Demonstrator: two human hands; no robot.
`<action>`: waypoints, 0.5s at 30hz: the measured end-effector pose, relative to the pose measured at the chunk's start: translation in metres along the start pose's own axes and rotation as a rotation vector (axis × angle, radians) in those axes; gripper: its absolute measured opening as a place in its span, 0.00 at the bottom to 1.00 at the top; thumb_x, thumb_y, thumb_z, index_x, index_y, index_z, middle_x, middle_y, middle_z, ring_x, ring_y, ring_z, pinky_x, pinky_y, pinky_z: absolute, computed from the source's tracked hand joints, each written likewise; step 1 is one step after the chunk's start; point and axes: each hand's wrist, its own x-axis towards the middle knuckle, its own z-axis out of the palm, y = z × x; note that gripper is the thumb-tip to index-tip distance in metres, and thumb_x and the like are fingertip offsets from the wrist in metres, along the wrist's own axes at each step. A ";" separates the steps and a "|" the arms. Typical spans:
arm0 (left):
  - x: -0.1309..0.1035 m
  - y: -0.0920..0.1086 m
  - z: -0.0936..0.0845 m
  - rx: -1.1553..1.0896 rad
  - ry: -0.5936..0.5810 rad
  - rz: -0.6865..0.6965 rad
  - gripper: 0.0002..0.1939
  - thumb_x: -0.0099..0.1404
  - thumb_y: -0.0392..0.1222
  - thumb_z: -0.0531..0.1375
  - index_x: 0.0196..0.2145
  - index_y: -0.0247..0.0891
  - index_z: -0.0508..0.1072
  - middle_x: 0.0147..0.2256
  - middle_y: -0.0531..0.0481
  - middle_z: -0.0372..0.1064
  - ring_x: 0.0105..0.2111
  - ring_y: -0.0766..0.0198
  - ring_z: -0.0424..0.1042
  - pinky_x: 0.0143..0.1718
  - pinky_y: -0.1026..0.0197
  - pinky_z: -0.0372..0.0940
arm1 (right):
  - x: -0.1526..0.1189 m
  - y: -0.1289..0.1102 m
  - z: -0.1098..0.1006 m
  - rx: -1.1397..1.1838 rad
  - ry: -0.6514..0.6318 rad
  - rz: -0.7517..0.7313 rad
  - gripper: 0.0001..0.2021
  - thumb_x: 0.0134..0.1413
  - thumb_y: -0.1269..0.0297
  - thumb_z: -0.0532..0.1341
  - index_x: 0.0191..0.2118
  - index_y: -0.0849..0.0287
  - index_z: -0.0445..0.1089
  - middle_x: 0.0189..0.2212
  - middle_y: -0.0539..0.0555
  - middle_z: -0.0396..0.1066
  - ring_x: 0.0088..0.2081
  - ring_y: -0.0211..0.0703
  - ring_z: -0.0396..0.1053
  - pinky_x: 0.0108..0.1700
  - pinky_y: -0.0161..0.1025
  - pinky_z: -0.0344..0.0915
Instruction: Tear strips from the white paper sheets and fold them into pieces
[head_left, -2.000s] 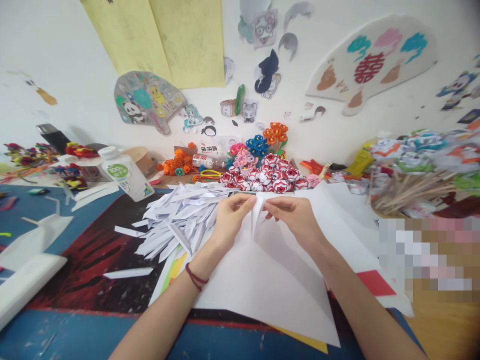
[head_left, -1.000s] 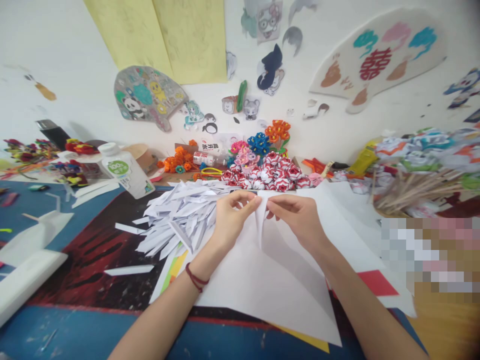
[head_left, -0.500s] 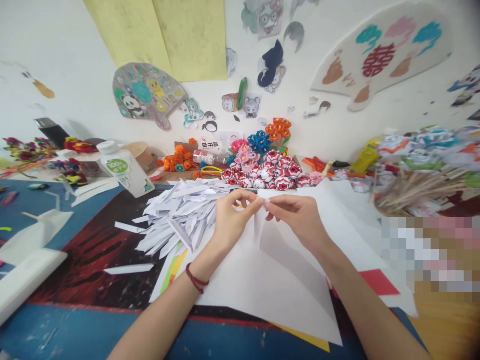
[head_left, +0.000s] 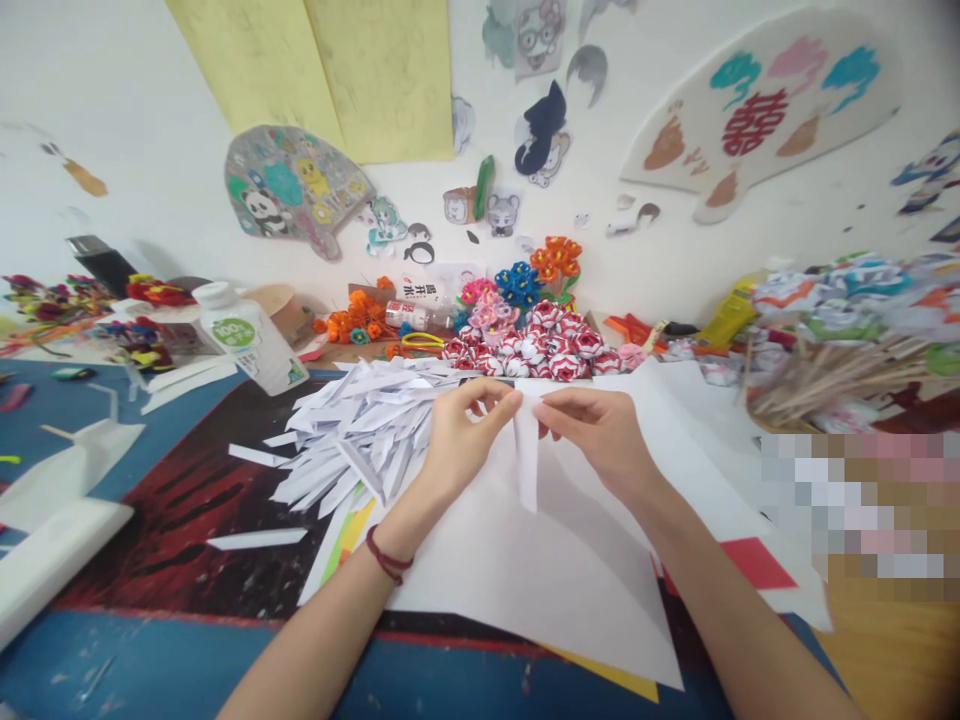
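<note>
Left fingers [head_left: 511, 402] clamped on paper strip [head_left: 528, 465]; right fingers [head_left: 551, 412] at its edge, grip hidden (cannot tell) | strip hangs above white sheet [head_left: 555, 570] on bench [head_left: 172, 660] | align edges, then crease lightly, evenly

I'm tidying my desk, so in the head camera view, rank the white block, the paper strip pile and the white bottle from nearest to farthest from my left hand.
From your left hand:
1. Paper strip pile, just to its left.
2. White bottle, farther left, behind the pile.
3. White block, at the far left edge.
</note>
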 end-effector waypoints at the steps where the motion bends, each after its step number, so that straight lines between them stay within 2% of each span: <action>1: 0.000 0.000 0.000 0.010 0.011 0.012 0.10 0.62 0.46 0.59 0.29 0.36 0.74 0.29 0.51 0.71 0.29 0.66 0.65 0.32 0.63 0.58 | 0.000 0.001 0.000 0.007 -0.019 0.010 0.07 0.47 0.61 0.67 0.29 0.60 0.75 0.23 0.51 0.73 0.24 0.36 0.69 0.26 0.34 0.65; 5: -0.002 0.000 0.002 0.054 0.028 0.066 0.10 0.62 0.44 0.59 0.28 0.36 0.73 0.28 0.51 0.71 0.28 0.67 0.64 0.32 0.63 0.58 | 0.001 0.003 -0.001 0.016 -0.072 0.048 0.09 0.47 0.59 0.66 0.30 0.60 0.74 0.23 0.51 0.72 0.25 0.37 0.70 0.26 0.34 0.64; 9: -0.003 0.001 0.004 0.106 0.024 0.076 0.10 0.62 0.45 0.58 0.28 0.36 0.73 0.27 0.51 0.71 0.28 0.66 0.64 0.31 0.64 0.59 | 0.000 0.001 -0.001 -0.003 -0.061 0.042 0.11 0.47 0.57 0.66 0.30 0.61 0.75 0.22 0.51 0.71 0.24 0.37 0.68 0.26 0.35 0.63; 15: -0.003 0.004 0.005 0.118 -0.118 0.037 0.13 0.65 0.44 0.55 0.28 0.35 0.72 0.27 0.51 0.70 0.28 0.67 0.66 0.31 0.65 0.59 | 0.002 0.001 -0.003 0.024 0.006 -0.014 0.09 0.48 0.59 0.66 0.27 0.60 0.74 0.21 0.50 0.70 0.24 0.36 0.66 0.27 0.35 0.63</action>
